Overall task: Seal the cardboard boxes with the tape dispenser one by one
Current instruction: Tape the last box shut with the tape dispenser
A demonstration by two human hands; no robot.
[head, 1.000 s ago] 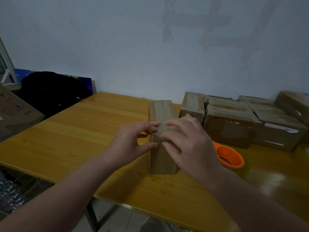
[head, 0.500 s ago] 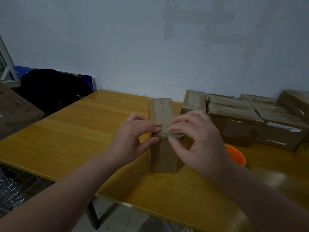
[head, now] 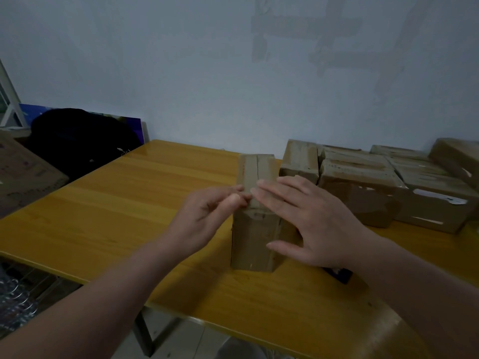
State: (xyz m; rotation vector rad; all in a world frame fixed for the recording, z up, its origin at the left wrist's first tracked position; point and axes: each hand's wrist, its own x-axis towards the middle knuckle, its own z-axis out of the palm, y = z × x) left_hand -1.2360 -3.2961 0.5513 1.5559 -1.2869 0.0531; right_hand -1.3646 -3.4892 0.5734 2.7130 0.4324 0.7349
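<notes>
Item one, the yellow table: it carries everything listed here. Item two, the row of cardboard boxes along the right rear, packed close together just beside your work. Item three, the upright box standing on end at centre, top flaps meeting along a seam. It is tall and narrow, so it probably tips if you push sideways. Item four, your right hand: fingers straight and flat across the top, thumb spread down the front face. Item five, your left hand: fingers curled, tips together at the box's upper left edge; whether they pinch tape cannot be told. Item six, a dark object under your right wrist, unidentified; the tape dispenser itself does not show. Risks: uneven pressing may crease or lift the tape, and a reaching wrist could knock the box over.
</notes>
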